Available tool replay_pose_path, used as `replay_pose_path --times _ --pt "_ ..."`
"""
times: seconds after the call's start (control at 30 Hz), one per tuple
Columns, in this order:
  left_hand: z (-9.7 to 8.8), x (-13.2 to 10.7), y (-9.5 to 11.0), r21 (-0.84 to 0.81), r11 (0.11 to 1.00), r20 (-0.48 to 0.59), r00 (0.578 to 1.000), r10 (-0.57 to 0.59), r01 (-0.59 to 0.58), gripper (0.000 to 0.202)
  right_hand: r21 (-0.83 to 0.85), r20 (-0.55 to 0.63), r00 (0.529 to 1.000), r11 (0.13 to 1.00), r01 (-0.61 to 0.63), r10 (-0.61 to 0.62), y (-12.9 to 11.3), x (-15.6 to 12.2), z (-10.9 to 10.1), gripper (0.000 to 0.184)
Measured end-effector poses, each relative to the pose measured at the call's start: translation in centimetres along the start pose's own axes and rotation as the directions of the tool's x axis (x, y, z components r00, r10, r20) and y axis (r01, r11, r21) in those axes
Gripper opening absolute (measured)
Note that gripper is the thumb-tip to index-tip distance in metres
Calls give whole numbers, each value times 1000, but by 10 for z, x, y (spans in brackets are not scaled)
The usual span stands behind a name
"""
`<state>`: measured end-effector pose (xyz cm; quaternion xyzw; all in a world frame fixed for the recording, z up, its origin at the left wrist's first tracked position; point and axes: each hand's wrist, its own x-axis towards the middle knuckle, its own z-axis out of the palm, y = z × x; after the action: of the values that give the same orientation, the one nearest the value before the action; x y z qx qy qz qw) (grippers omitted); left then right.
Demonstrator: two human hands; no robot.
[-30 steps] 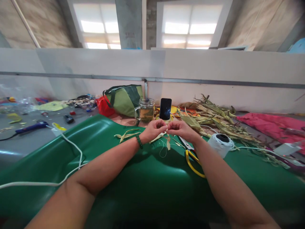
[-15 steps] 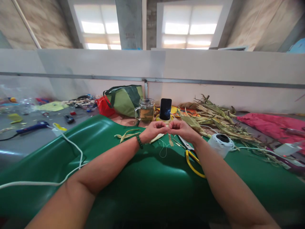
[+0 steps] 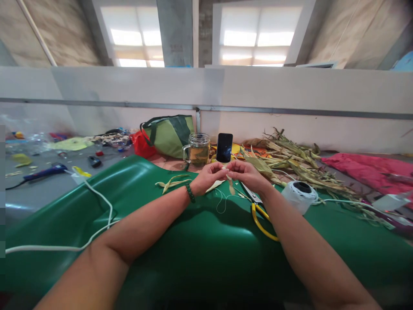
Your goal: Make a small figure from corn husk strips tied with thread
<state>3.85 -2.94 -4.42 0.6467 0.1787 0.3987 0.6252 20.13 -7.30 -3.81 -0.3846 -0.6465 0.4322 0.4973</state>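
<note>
My left hand (image 3: 208,177) and my right hand (image 3: 247,174) meet fingertip to fingertip over the green mat (image 3: 206,258). Both pinch a small pale strip of corn husk (image 3: 231,187), whose end hangs down below the fingers. Most of what lies between the fingertips is hidden. A loop of thin white thread (image 3: 221,206) lies on the mat beneath. Yellow-handled scissors (image 3: 258,211) rest by my right wrist, partly covered by it. Left of my left hand lie loose husk pieces (image 3: 171,184).
Behind my hands stand a phone (image 3: 224,147) and a glass mug (image 3: 198,150) of liquid. To the right are a heap of dried corn husks (image 3: 290,161) and a white spool (image 3: 298,196). A green bag (image 3: 169,135), a white cable (image 3: 64,248) and a blue-handled tool (image 3: 45,171) are left.
My fingers have shifted slightly around the husk strip, and its hanging end has swung a little. Everything else lies as before.
</note>
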Motion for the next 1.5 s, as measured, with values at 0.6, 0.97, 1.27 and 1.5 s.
replay_pose_path --times 0.6,0.97,1.27,1.5 --pt "0 0 5 127 990 -15 997 71 -68 41 -142 -20 1000 990 5 -8 -3 1 2 34" --pt "-3 4 -2 281 950 -93 981 167 -135 38 -268 -4 1000 964 -8 7 -1 3 4 41" --pt "-11 4 0 -21 989 75 986 -147 149 47 -320 -64 995 946 57 -82 1 3 -1 40" --pt "-10 3 1 25 994 126 986 -111 109 34 -241 -60 996 969 45 -62 0 2 0 33"
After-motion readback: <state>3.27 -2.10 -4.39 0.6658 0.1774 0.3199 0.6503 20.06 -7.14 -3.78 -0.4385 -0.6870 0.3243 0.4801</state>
